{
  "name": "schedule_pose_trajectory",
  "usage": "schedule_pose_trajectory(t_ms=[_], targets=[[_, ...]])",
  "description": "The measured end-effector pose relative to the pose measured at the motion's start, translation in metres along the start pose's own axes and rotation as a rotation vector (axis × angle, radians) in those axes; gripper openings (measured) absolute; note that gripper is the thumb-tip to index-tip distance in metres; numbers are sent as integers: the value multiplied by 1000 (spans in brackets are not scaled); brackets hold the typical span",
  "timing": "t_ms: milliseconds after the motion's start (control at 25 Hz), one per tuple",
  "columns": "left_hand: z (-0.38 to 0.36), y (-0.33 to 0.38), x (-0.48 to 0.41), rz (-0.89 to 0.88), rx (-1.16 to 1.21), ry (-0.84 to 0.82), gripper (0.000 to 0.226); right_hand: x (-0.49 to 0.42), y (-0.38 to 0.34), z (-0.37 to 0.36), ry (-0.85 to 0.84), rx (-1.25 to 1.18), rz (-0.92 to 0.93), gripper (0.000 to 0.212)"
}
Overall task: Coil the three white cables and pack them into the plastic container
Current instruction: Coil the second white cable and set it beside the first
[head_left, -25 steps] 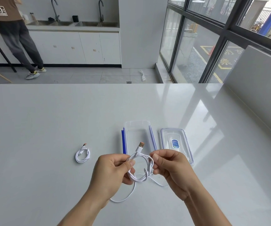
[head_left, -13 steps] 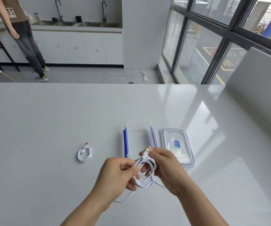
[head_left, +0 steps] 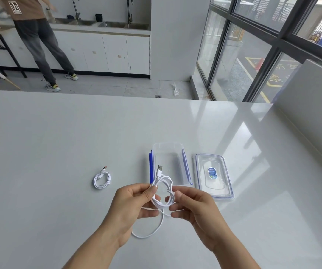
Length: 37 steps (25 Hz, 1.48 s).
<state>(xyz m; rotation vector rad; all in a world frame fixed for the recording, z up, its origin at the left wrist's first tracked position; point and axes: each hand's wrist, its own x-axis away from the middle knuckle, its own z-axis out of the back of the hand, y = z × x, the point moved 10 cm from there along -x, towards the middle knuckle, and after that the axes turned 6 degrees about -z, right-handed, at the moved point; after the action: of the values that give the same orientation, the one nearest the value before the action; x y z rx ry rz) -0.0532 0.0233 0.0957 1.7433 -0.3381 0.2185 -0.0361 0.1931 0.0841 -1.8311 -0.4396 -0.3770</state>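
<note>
A white cable (head_left: pixel 163 191) is partly wound into a small loop above the white table (head_left: pixel 59 142). My left hand (head_left: pixel 133 204) pinches the loop's left side near the USB plug, which points up. My right hand (head_left: pixel 193 206) pinches the loop's right side. The cable's loose tail (head_left: pixel 148 232) hangs down and curves over the table below my hands. A second white cable (head_left: pixel 102 178) lies coiled on the table to the left. The clear plastic container (head_left: pixel 169 164) with blue clips stands open just beyond my hands. I see no third cable.
The container's clear lid (head_left: pixel 213 176) with a blue sticker lies right of the container. A raised white panel (head_left: pixel 311 105) borders the table on the right. A person (head_left: pixel 38 41) stands by the sink counter beyond the table's far edge.
The loop has turned more upright and my hands have spread slightly apart, each now pinching one side. The plug has risen above the loop. The person in the background stepped right.
</note>
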Motion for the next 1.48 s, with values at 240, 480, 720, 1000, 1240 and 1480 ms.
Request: schedule_pose_trajectory(t_ms=[240, 480, 720, 1000, 1240, 1480], targets=[[29, -19, 1, 34, -4, 30, 18, -21, 11, -12, 52, 51, -11, 22], [106, -47, 4, 44, -113, 304, 18, -62, 42, -60, 51, 357, -41, 22], [194, -67, -11, 25, -344, 493, 25, -119, 92, -130, 21, 614, -94, 17], [253, -87, -41, 93, -584, 560, 21, -159, 130, -169, 48, 673, -190, 15], [254, -81, -62, 82, -925, 503, 15, -169, 142, -173, 73, 718, -215, 11], [247, -80, -66, 80, -1069, 482, 12, -171, 139, -176, 76, 824, -173, 12]])
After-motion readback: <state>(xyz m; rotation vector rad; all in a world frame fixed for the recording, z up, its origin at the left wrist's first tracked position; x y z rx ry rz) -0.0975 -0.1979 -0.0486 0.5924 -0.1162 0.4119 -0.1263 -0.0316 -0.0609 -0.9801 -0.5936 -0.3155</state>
